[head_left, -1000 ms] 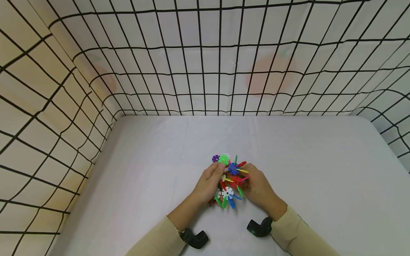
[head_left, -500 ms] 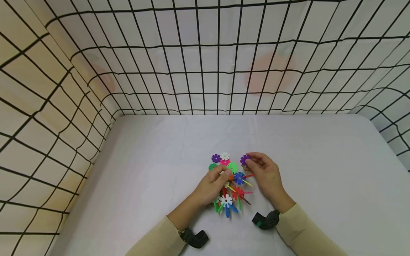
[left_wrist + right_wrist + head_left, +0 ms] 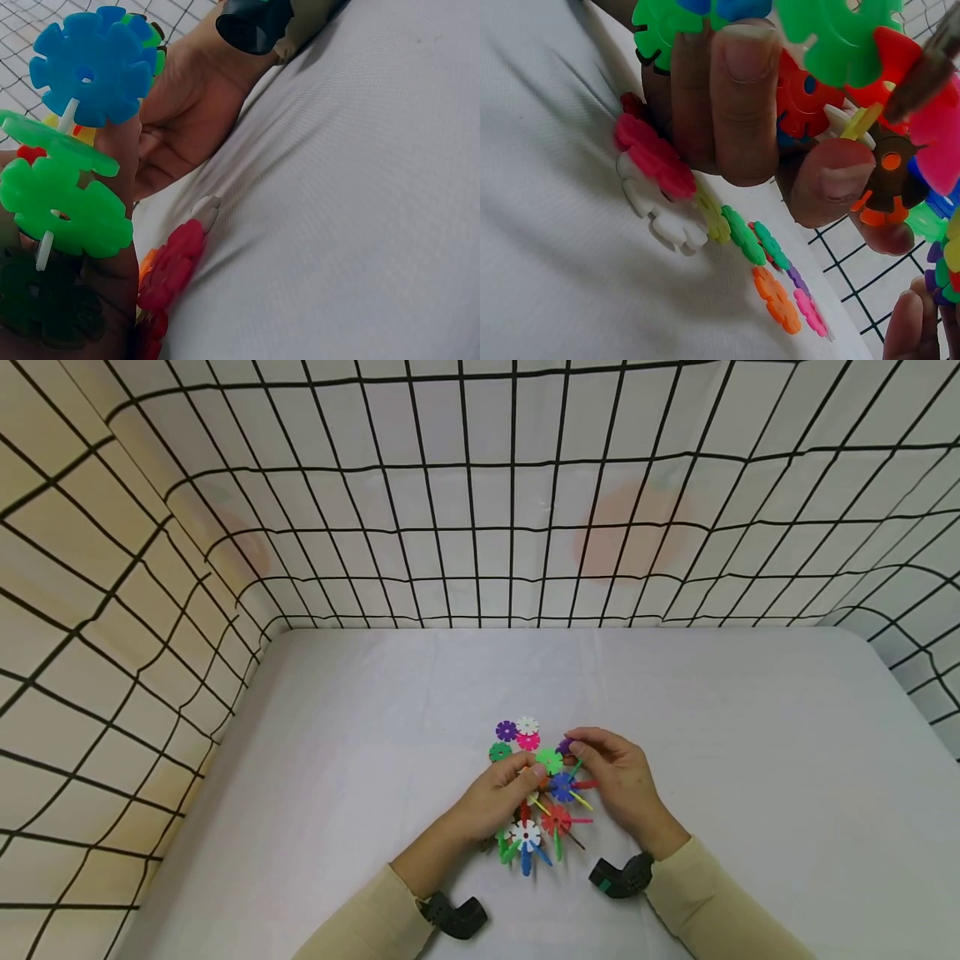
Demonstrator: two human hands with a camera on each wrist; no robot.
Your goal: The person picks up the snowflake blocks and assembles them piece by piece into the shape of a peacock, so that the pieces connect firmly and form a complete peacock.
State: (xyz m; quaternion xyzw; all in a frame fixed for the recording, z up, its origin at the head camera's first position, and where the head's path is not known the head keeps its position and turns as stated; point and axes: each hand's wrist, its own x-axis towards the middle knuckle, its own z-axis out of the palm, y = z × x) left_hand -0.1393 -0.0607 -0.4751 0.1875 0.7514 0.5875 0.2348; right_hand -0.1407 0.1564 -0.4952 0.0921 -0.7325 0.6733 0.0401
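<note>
My left hand [image 3: 491, 802] grips a spiky cluster of interlocked snowflake discs, among them a red disc [image 3: 557, 820], a white disc [image 3: 527, 835] and a blue disc [image 3: 562, 787]. With thumb and fingers, my right hand [image 3: 626, 777] pinches a purple snowflake disc [image 3: 565, 747] at the cluster's upper right, close to a light green disc [image 3: 550, 761]. Fingers partly cover the purple disc. A larger blue disc [image 3: 90, 67] and a green disc [image 3: 67, 217] fill the left side of the left wrist view.
Beyond the left hand are more discs: purple [image 3: 506, 730], white [image 3: 527, 726], pink [image 3: 528, 741] and dark green [image 3: 500, 752]. A white sheet [image 3: 360, 710] covers the surface. Black wire mesh [image 3: 472, 531] rises at the back and sides. Each wrist carries a black camera [image 3: 453, 918].
My right hand left the cluster's right side and came up pinching the purple disc, then moved slightly left and down to the cluster. The cluster has shifted a little toward me.
</note>
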